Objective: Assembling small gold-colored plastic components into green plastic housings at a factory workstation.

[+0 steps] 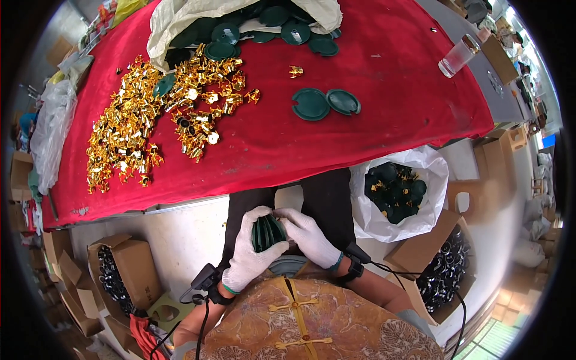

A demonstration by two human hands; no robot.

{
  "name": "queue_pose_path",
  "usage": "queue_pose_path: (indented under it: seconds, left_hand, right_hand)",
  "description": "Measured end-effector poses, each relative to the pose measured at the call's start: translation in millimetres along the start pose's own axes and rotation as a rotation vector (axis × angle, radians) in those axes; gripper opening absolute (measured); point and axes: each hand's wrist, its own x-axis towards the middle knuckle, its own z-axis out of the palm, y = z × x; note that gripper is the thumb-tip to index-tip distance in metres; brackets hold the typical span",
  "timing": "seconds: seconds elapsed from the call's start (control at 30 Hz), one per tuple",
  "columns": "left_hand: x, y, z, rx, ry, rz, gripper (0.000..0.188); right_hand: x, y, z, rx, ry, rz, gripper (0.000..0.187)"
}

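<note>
My left hand (249, 249), in a white knit glove, is closed around several dark green plastic discs (267, 234), held on edge side by side above my lap. At their right side is my right hand (307, 237), gloved too, its fingers bent in against the discs' edges. What those fingertips pinch is hidden. On the red cloth (270, 150) ahead, two loose green discs (310, 104) overlap slightly at their rims. A single gold clip-like piece (296, 71) lies beyond them. To the left spreads a large pile of shiny gold pieces (129, 120).
A pale sack (171, 18) spills green discs at the table's far side. Right of my legs stands a white bag (435, 180) of green discs with gold pieces. Cardboard boxes of dark shiny parts flank me, left (138, 270) and right (408, 258). A clear glass (459, 57) is far right.
</note>
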Motion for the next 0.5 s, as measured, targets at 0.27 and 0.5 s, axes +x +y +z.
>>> queue_pose_path:
  seconds: [0.27, 0.5]
  left_hand:
    - [-4.1, -7.3, 1.2, -0.158, 0.007, -0.08, 0.076]
    - [-4.8, 0.2, 2.3, -0.04, -0.009, -0.047, 0.076]
  right_hand:
    - [3.4, 14.1, -3.4, 0.043, -0.006, 0.022, 0.039]
    - [-2.0, 4.8, 1.3, 0.059, -0.016, 0.048, 0.037]
